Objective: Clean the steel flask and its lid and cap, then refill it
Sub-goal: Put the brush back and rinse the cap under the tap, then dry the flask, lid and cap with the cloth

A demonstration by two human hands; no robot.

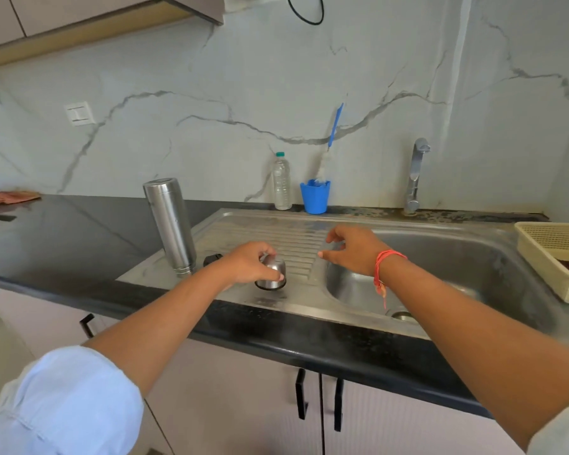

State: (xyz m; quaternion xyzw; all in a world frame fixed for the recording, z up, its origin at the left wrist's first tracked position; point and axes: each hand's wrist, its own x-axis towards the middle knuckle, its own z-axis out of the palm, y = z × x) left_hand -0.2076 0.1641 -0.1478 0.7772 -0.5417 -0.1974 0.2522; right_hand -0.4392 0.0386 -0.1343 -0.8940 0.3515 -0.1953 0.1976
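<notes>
The left hand (pixel 248 262) gripped the small dome-shaped steel cap (pixel 273 274) from above, fingers and thumb curled round its sides. It held the cap mouth-down at the ribbed stainless-steel drainboard (pixel 276 231), probably so that water could run off. The right hand (pixel 355 251) hovered near the sink basin (pixel 457 257), fingers apart and loosely bent, holding nothing. The tall cylindrical steel flask (pixel 170 224) stood at the drainboard's left corner, apparently neck-down to drain, with a small black lid (pixel 212 258) just beside it.
</notes>
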